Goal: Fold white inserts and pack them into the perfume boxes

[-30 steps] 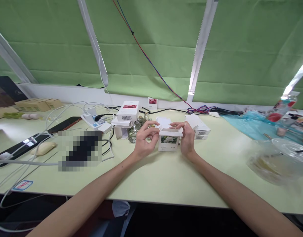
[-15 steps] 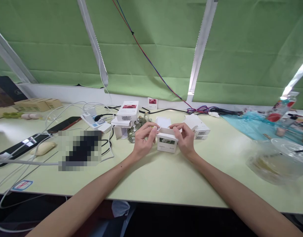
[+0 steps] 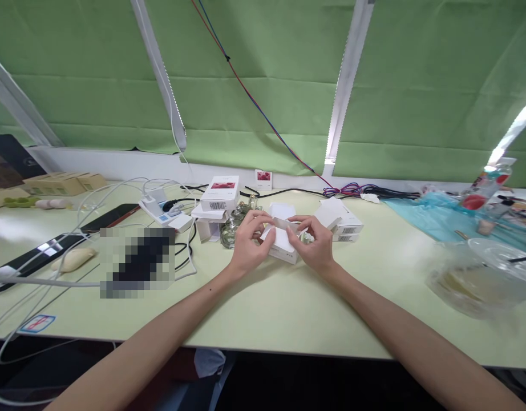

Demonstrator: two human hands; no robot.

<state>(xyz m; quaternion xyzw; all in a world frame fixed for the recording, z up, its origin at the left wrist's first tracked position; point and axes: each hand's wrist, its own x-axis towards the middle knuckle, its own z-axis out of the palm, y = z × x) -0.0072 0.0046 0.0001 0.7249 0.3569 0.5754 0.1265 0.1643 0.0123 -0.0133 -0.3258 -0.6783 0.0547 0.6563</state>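
A small white cardboard box [image 3: 283, 253] stands on the table between my hands, its top open and a blank white panel facing me above a strip of print. My left hand [image 3: 251, 242] grips the box's left side, thumb on the white panel and fingers curled over the rim. On the other side, my right hand [image 3: 315, 244] pinches the right edge between thumb and fingers. Behind it lies another white piece of box [image 3: 282, 212], partly hidden. Glass bottles [image 3: 234, 225] are beside my left hand, and opened white boxes [image 3: 342, 220] lie past my right.
A white box with a red flower picture [image 3: 221, 193] rests on another carton at the left. White cables and a power strip [image 3: 156, 208] spread over the left side. At right are a clear plastic cup [image 3: 502, 260] and a blue plastic sheet [image 3: 434, 220].
The white panel at the top of the box has come down toward me, and the flower picture on its front no longer shows. Both thumbs have moved inward onto the panel.
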